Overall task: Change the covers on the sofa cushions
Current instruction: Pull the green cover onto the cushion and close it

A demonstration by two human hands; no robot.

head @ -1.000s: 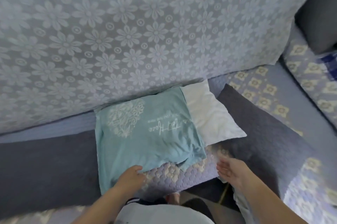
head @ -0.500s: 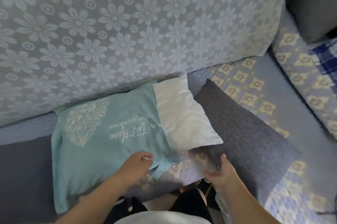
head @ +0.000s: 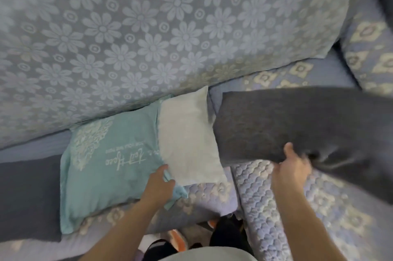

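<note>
Head view, left hand [head: 158,184] fingers pinching teal cover [head: 110,167], right hand [head: 291,169] fingers gripping grey cushion [head: 297,131]

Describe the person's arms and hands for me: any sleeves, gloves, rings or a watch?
Both forearms are bare as far as the frame shows, with no sleeves reaching them. The left hand and right hand are ungloved. No ring, watch or bracelet shows on the fingers or wrists, though the picture is somewhat blurred.

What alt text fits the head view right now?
A person's left hand grips the open edge of a teal cover half off a white cushion on a sofa, while the right hand lifts a dark grey cushion.
</note>
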